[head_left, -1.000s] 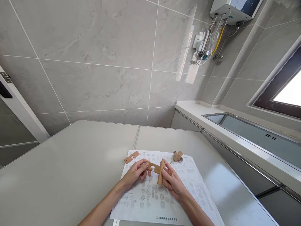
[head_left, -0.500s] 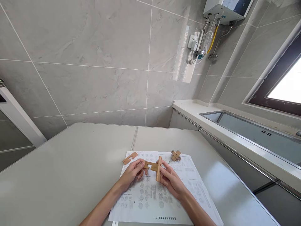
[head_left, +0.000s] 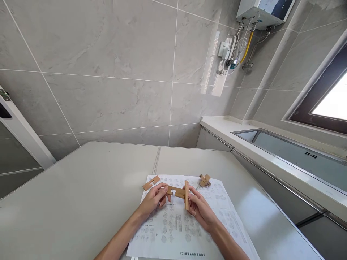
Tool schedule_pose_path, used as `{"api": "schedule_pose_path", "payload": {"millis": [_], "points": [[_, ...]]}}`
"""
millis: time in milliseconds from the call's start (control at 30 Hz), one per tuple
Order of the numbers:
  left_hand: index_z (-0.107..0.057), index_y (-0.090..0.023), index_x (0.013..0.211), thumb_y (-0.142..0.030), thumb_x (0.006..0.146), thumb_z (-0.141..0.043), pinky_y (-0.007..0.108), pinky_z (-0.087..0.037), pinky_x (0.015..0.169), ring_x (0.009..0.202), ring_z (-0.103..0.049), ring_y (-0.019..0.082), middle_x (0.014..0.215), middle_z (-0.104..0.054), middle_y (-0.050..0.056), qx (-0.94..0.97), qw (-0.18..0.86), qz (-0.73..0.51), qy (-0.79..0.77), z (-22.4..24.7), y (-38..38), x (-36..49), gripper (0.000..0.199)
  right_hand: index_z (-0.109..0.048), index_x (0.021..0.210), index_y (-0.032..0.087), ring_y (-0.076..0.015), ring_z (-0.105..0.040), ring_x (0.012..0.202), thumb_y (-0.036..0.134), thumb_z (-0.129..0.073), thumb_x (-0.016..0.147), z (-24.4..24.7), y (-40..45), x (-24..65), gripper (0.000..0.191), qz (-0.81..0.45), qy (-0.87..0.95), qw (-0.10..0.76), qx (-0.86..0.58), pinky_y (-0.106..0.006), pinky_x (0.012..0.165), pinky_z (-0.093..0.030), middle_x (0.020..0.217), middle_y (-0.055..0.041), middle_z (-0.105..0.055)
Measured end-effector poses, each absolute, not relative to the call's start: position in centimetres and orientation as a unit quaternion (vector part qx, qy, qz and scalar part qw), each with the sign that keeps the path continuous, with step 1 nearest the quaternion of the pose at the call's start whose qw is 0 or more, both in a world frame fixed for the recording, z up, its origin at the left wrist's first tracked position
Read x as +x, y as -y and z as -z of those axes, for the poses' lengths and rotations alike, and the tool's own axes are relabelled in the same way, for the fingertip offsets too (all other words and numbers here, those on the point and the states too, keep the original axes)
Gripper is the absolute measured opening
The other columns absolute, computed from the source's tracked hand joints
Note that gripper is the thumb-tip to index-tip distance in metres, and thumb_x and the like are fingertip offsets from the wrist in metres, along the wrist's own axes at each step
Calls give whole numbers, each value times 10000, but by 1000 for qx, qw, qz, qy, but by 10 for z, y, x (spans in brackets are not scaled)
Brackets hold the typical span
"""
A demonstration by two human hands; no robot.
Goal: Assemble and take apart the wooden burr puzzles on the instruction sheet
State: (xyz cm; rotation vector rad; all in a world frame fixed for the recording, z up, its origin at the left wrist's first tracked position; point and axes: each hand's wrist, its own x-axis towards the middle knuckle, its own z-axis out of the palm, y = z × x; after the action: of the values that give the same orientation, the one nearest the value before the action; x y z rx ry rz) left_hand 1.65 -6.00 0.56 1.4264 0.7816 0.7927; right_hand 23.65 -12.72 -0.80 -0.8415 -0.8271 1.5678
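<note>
My left hand (head_left: 155,198) pinches the left end of a flat, notched wooden puzzle piece (head_left: 179,193). My right hand (head_left: 200,206) grips a second wooden puzzle piece (head_left: 187,196), held upright and seen nearly edge-on. The flat piece's right end meets the upright one; whether it passes into a slot there is hidden. Both are held over a printed instruction sheet (head_left: 173,247). Beyond my left hand lies a loose notched wooden piece (head_left: 151,183). Past my right hand, a small cluster of interlocked wooden pieces (head_left: 204,180) rests on the sheet's far edge.
The sheet lies on a pale table (head_left: 81,202) with a seam (head_left: 156,160) running away from me. A counter with a sink (head_left: 284,146) borders the right side. A tiled wall (head_left: 114,104) stands behind, with a water heater (head_left: 264,12) up high.
The upright piece has turned so that it shows more edge-on in my right hand. Both hands keep their holds. The whole view has shifted slightly.
</note>
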Motion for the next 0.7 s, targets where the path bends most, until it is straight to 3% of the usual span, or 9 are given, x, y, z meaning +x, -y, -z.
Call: {"api": "schedule_pose_path", "payload": {"millis": [133, 300, 400, 533, 700], "points": [[-604, -204, 947, -730, 997, -559, 246, -343, 511, 481, -447, 88, 833, -732, 39, 644, 556, -361, -381, -5, 57, 13, 530, -685, 1099, 215, -90, -350, 516, 614, -842, 821, 6, 127, 238, 511, -634, 361, 557, -396, -210, 458, -307, 666, 79, -475], [-625, -242, 931, -577, 1026, -596, 287, -420, 613, 621, -606, 186, 775, -753, 29, 694, 432, -375, -438, 1, 63, 15, 350, -599, 1304, 222, -108, -496, 491, 548, -794, 872, 10, 126, 235, 575, -568, 397, 549, -467, -229, 473, -414, 724, 59, -615], [-648, -265, 896, -480, 1004, -636, 307, -388, 612, 577, -553, 199, 693, -702, -4, 722, 361, -371, -459, 6, 68, 17, 241, -504, 1394, 253, -109, -528, 458, 532, -763, 874, 17, 123, 234, 645, -517, 424, 550, -501, -247, 459, -440, 851, 30, -696], [-642, -266, 808, -424, 972, -674, 326, -429, 682, 694, -580, 230, 752, -676, 16, 757, 291, -369, -455, 8, 69, 18, 230, -564, 1265, 251, -113, -550, 456, 550, -720, 879, 27, 120, 234, 513, -449, 462, 541, -541, -250, 422, -408, 972, -13, -714], [-655, -242, 753, -420, 998, -641, 384, -481, 800, 858, -601, 265, 876, -670, 73, 790, 242, -361, -432, 8, 67, 19, 304, -636, 1227, 244, -168, -608, 555, 458, -680, 917, 36, 122, 234, 379, -366, 517, 512, -581, -293, 515, -458, 925, -22, -717]]}}
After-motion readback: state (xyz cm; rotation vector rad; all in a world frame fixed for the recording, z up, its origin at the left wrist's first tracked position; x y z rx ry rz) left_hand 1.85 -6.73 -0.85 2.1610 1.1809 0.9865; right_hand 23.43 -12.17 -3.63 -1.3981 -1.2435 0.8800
